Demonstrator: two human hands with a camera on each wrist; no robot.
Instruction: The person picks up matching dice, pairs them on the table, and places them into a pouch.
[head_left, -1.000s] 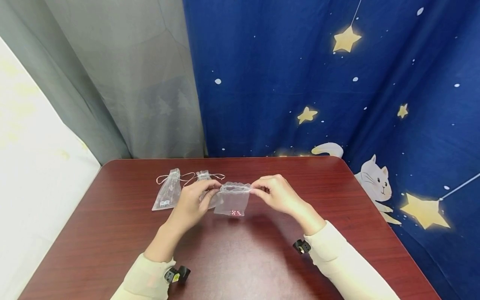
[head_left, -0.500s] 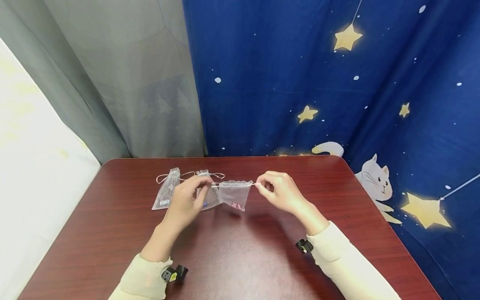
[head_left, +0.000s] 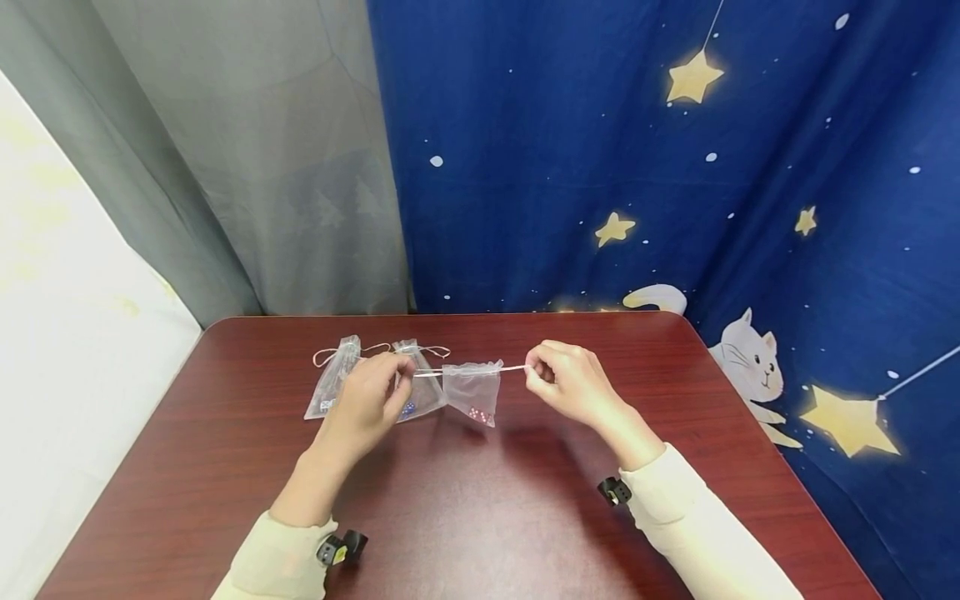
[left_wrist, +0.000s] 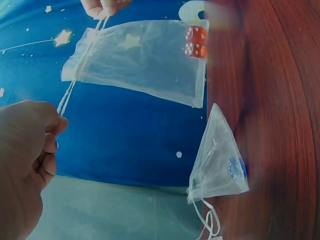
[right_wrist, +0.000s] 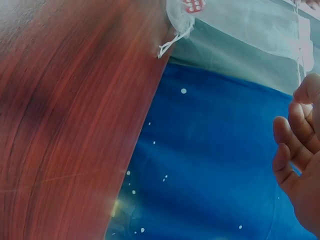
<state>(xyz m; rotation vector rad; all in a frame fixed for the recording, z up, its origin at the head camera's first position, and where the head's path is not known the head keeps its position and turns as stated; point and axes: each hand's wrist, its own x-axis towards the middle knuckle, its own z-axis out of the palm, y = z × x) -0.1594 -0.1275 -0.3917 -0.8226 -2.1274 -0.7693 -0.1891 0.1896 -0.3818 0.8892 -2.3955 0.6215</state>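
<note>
A sheer white drawstring pouch [head_left: 471, 387] hangs between my hands with red dice [left_wrist: 195, 42] in its bottom corner. My left hand [head_left: 372, 396] pinches the drawstring on one side. On the other side, my right hand [head_left: 573, 383] pinches the opposite string end. Both cords are stretched taut, and the pouch mouth is slightly gathered. Behind my left hand lies a second sheer pouch [left_wrist: 220, 160] with blue dice [left_wrist: 236, 168] inside. Further left, a third pouch [head_left: 339, 372] with pale dice [head_left: 327, 406] is partly covered by the left hand.
The dark red wooden table [head_left: 480, 517] reaches back to a blue curtain [head_left: 525, 167] with stars and a grey curtain [head_left: 300, 183]. Thin strings [head_left: 433, 352] from the lying pouches trail over the tabletop.
My hands have moved apart, drawing the strings out to both sides. The pouch mouth went from wide and loose to pulled straight, and the blue dice came into view.
</note>
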